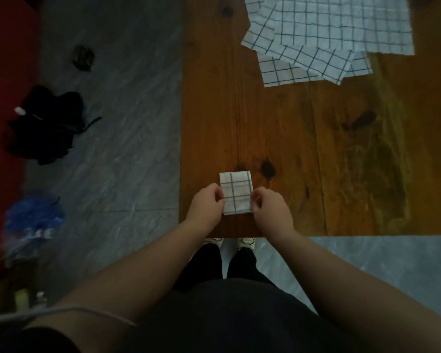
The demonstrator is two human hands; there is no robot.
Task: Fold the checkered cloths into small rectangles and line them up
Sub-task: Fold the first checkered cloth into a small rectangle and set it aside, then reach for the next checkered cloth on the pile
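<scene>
Head view, dim light. One folded checkered cloth [236, 192] lay flat as a small upright rectangle near the front left corner of the wooden bench [290, 138], close to the person's body. The left hand [206, 207] sat at its left edge and the right hand [269, 208] at its right edge. The fingers [218, 193] of both hands were curled inward and appeared to pinch the cloth's side edges, thumbs tucked against the fabric. The grip looked symmetric, likely to square the packet and press the creases so it keeps its shape. Its spot at the near edge reads as the start of a row, with bare wood to the right for more. A loose pile of unfolded checkered cloths [329, 34] overlapped at the far end of the bench, well apart from the hands, presumably the supply to draw from. A dark bundle [46, 126] and a blue plastic bag [33, 220] lay on the grey floor [127, 123] to the left.
</scene>
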